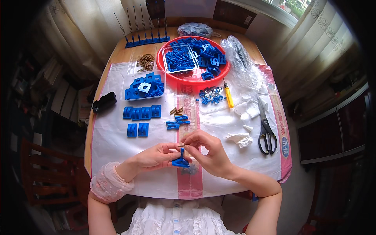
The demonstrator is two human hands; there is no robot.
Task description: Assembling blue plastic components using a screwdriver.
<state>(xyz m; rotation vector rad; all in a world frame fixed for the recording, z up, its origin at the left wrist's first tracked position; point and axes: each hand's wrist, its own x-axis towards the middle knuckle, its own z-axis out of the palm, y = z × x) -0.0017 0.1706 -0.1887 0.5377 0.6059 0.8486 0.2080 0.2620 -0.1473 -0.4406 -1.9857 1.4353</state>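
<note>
Near the front of the table, my left hand [159, 156] grips a blue plastic piece [180, 162] with a narrow stem and a wide, flared base. My right hand [207, 153] pinches a small brown-gold pin [180, 146] at the top of that stem. Whether the pin has entered the stem is too small to tell. Beyond my hands lie several blue stem pieces [178, 123] and a few loose brass-coloured pins [177, 111]. To the left, blue square blocks [141, 112] with rounded fronts stand in two rows.
Farther back are a red round tray [160, 72] of blue parts, a clear box [162, 94] and a pile of brass-coloured pins [145, 62]. Small nuts [211, 95], a yellow screwdriver [229, 98], black scissors [267, 135] and crumpled plastic [243, 58] occupy the right. Finished-looking spring rods [147, 41] stand far left.
</note>
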